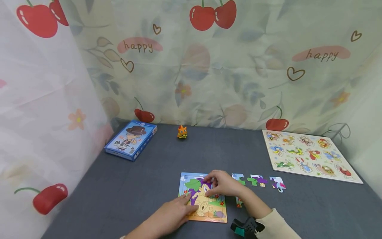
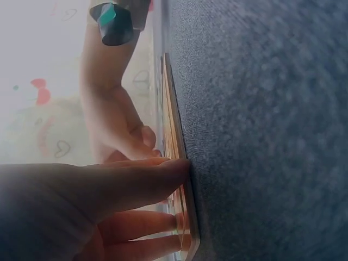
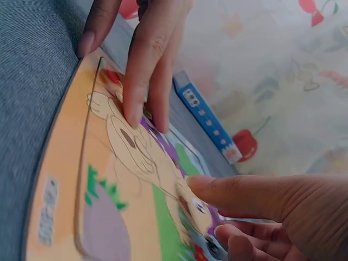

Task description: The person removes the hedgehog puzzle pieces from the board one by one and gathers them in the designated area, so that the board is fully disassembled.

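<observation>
Head view: a left hand (image 1: 175, 211), fingers extended, apparently steadies a square, multicoloured, wood-like jigsaw board (image 1: 209, 219) near centre on the dark-grey surface (image 1: 134, 186) for the right hand (image 1: 223, 184), whose grip is unclear.

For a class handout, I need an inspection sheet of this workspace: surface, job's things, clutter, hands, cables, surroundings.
Surface: dark grey tabletop.
Job's things: cartoon-animal jigsaw; loose jigsaw pieces to its right.
Clutter: blue game box, orange figurine, insect-picture board.
Hands: left hand rests on the jigsaw's left side; right hand touches its upper part, grip unclear.
Cables: thin looped line behind the insect-picture board; wire or print, unclear.
Surroundings: cherry-print cloth behind the tabletop.
</observation>
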Tool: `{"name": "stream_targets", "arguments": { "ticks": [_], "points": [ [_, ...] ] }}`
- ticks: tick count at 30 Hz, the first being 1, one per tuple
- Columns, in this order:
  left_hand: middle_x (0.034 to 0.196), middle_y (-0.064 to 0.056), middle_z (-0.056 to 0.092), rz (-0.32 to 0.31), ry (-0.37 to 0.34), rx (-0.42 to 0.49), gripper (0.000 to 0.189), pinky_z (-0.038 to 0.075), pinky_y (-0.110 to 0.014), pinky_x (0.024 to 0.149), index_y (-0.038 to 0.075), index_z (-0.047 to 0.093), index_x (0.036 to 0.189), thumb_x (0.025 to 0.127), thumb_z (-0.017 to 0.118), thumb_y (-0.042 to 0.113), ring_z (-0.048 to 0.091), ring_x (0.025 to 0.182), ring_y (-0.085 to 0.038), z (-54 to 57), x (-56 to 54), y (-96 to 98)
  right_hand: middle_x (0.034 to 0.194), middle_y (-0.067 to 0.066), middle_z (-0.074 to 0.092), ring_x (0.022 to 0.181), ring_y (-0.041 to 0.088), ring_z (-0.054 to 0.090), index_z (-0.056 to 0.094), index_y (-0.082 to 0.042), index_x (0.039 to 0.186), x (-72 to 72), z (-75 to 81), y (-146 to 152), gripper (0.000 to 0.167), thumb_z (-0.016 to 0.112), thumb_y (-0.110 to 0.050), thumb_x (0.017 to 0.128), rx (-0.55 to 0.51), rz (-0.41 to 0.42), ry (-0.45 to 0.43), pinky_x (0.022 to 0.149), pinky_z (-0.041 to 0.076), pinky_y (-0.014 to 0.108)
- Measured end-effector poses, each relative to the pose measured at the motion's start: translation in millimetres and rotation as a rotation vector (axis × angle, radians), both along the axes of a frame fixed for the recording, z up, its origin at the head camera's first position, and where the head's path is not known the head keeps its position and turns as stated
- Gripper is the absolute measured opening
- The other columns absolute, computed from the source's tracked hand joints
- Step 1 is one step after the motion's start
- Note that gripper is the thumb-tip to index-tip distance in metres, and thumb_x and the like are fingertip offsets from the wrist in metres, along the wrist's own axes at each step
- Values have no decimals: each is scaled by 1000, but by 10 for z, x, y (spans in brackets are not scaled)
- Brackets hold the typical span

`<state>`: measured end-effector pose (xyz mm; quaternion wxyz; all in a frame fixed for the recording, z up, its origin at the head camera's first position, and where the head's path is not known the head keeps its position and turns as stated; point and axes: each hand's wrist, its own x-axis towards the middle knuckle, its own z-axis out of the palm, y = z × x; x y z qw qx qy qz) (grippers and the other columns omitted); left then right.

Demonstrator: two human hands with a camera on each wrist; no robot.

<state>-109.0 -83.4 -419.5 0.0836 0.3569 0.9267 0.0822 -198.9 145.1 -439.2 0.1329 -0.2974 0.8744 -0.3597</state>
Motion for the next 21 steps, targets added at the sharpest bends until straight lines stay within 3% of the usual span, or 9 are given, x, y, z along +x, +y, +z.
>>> {"name": "stream_targets", "arguments": {
  "ticks": [9,21],
  "points": [
    [132,-13,55,-4,79,15,31,54,-41,81,27,65,118,88,62,28,55,120,-29,-44,13,2,84,2,56,63,3,47,66,-4,101,-3,-43,-160,35,80,-19,73,-23,-11,-23,56,44,18],
    [136,-13,52,15,-2,-8,33,54,-43,82,28,63,122,90,60,27,51,124,-29,-44,6,5,76,3,55,57,6,47,62,0,94,48,-57,-196,30,78,-11,73,-74,-98,-136,46,40,18]
  ]
}}
